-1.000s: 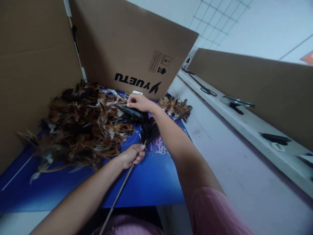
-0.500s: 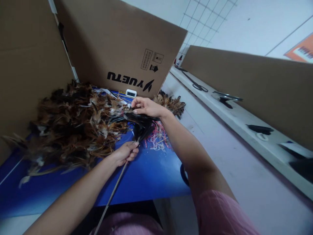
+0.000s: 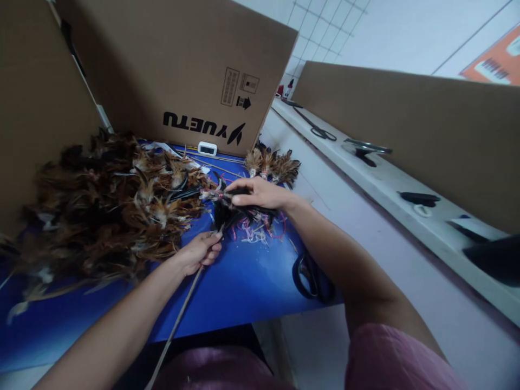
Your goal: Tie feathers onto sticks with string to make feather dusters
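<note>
My left hand (image 3: 202, 253) is closed around a thin stick (image 3: 175, 324), which slants down toward my lap. Black feathers (image 3: 222, 215) fan out from the stick's upper end, just past my thumb. My right hand (image 3: 262, 194) lies palm down over a bundle of dark feathers (image 3: 212, 194), its thumb and fingers around it; pink thread shows at the bundle's tied end. Part of that bundle is hidden beneath the palm. To the left spreads a large heap of brown feathers (image 3: 122, 206).
Pink and white thread scraps (image 3: 255, 232) lie on the blue table (image 3: 252, 287). Black-handled scissors (image 3: 306, 276) rest near its right edge. A cardboard box (image 3: 195, 70) stands behind, with a small white display (image 3: 207, 149) before it. More feather bundles (image 3: 276, 165) sit at back right; a ledge (image 3: 377, 179) holds tools.
My right hand has come down slightly and to the right with the dark feather bundle. The view has shifted, showing more of the scissors. My left hand keeps its grip.
</note>
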{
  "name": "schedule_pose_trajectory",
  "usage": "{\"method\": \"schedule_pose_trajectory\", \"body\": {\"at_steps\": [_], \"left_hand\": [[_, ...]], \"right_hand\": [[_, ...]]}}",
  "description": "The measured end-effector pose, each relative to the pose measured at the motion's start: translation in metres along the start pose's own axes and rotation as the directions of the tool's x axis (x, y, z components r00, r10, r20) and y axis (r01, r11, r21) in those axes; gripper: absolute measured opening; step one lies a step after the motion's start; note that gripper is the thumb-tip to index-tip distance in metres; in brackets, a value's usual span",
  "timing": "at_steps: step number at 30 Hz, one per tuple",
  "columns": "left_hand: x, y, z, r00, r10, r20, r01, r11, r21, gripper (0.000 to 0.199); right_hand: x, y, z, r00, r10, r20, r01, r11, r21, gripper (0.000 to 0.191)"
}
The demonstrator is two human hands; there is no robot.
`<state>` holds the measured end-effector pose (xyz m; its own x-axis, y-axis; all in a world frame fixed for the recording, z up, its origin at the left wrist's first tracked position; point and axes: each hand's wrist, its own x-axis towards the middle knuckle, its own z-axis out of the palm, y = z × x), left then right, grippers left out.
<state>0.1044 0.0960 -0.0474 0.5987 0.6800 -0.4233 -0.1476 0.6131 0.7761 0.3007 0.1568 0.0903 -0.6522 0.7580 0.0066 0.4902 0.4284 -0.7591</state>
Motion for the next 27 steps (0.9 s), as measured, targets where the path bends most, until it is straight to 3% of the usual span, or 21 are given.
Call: {"method": "schedule_pose_trajectory", "body": {"at_steps": [3, 11, 20, 27], "left_hand": [[-0.001, 0.001, 0.003, 1.000, -0.005, -0.029, 0.005, 1.000, 0.000, 0.034], [-0.008, 0.001, 0.014, 0.996, -0.020, -0.085, 0.028, 0.994, 0.103, 0.035], [-0.009, -0.001, 0.013, 0.999, 0.045, -0.001, -0.044, 0.987, 0.156, 0.041], [-0.007, -0.001, 0.013, 1.000, -0.017, 0.000, 0.017, 0.993, 0.117, 0.045]], "right_hand": [[-0.007, 0.000, 0.000, 0.989, 0.024, 0.146, -0.019, 0.999, -0.032, 0.036], [0.002, -0.006, 0.015, 0.937, 0.036, 0.347, 0.081, 0.945, -0.316, 0.025], [0.009, -0.016, 0.020, 0.903, 0.175, 0.392, 0.118, 0.777, -0.618, 0.025], [0.019, -0.040, 0.029, 0.880, 0.270, 0.391, 0.123, 0.666, -0.736, 0.025]]}}
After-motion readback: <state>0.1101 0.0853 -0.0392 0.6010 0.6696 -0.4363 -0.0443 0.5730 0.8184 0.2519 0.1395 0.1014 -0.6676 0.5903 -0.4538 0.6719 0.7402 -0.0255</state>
